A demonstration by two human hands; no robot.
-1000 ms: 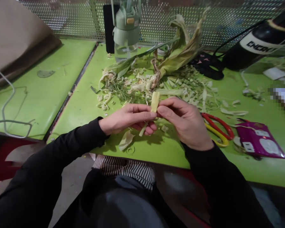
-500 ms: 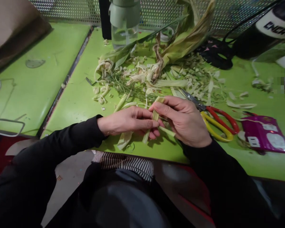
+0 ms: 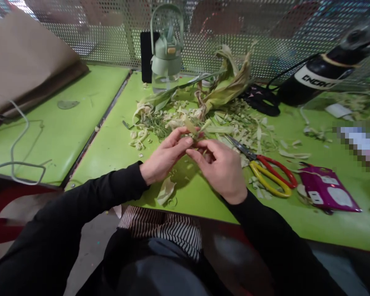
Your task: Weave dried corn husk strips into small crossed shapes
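Pale green corn husk strips [image 3: 190, 126] stick up from between the thumb and fingers of my left hand [image 3: 166, 158], which is closed on them. My right hand [image 3: 223, 170] meets it from the right, thumb and forefinger pinched at the lower end of the same small bundle. Where the fingertips come together, the lower part of the bundle is hidden. Just beyond my hands lies a heap of husk scraps and green shreds [image 3: 160, 125]. Scissors with one red and one yellow handle [image 3: 273, 176] rest right of my right hand. Near the table edge lies a loose husk piece [image 3: 166, 191].
Large dried husk leaves [image 3: 230, 92] stand behind the scraps. A light green water bottle [image 3: 166, 63] and a black bottle [image 3: 314, 78] are at the back by a perforated metal screen [image 3: 111, 45]. A purple packet [image 3: 329, 191] lies right; brown paper [image 3: 33, 61] is at left.
My view has tilted up and shifted right. The husk strips have turned between my fingers: their upper ends now rise from my left hand, while before my right thumb pressed on them.
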